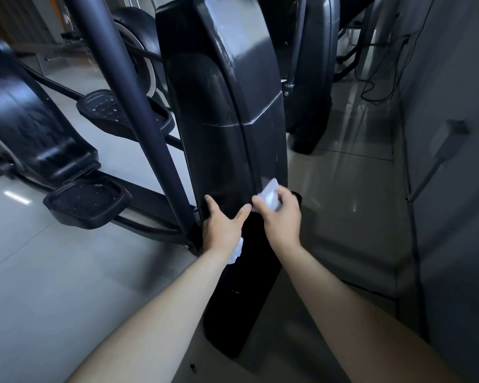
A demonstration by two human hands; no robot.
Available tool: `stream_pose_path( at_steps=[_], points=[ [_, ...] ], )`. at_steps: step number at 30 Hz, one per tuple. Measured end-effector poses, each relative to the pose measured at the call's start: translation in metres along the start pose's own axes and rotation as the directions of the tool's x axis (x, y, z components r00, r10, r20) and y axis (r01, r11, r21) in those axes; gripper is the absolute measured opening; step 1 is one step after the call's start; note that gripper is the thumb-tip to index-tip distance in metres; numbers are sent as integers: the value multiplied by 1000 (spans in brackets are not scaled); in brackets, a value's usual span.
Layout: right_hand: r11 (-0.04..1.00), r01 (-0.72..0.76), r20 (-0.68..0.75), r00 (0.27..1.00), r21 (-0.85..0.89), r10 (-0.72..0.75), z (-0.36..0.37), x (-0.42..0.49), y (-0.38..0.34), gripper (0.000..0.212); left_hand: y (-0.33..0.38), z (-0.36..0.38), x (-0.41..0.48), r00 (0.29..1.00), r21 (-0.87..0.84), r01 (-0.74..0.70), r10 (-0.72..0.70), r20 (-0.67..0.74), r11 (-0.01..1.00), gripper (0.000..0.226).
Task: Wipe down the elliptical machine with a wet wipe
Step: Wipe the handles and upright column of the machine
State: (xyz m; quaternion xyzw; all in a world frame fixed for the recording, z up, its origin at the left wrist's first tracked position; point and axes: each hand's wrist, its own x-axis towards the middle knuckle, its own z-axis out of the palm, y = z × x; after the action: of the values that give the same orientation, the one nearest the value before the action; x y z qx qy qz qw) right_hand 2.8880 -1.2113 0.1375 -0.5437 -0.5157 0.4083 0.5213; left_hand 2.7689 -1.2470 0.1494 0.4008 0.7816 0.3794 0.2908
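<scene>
Right of the housing a narrow strip of bare floor runs up to the wall. The right hand, pinching a wipe, has room there. A conduit hugs that wall and cables trail farther back. On the left, a slanted bar stands just beside the housing, with pedals beyond it. A second machine blocks the far end.

black elliptical machine, white wet wipe, grey floor

arms: both forearms bare to the lower frame edge | hands: left hand, right hand, both bare
</scene>
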Motion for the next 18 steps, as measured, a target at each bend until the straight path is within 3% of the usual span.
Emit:
stream_pose_path(
  at_steps=[3,5,8,15,18],
  points=[
    [987,153,15,988,56,-154,1,6,-26,36,-4,4,1,999,5,35,-35,17,999,109],
    [983,177,12,984,38,-178,3,8,-22,33,-7,7,1,997,-8,70,-70,33,998,109],
    [995,101,25,995,2,-101,4,2,5,27,-14,15,0,994,-16,91,-90,58,996,108],
    [991,-122,132,983,-56,129,1,1,55,35,-33,29,4,990,14,110,-110,87,994,109],
    [994,-101,149,983,-39,105,-3,9,49,37,-29,29,4,989,27,112,-114,93,993,111]
  ],
)
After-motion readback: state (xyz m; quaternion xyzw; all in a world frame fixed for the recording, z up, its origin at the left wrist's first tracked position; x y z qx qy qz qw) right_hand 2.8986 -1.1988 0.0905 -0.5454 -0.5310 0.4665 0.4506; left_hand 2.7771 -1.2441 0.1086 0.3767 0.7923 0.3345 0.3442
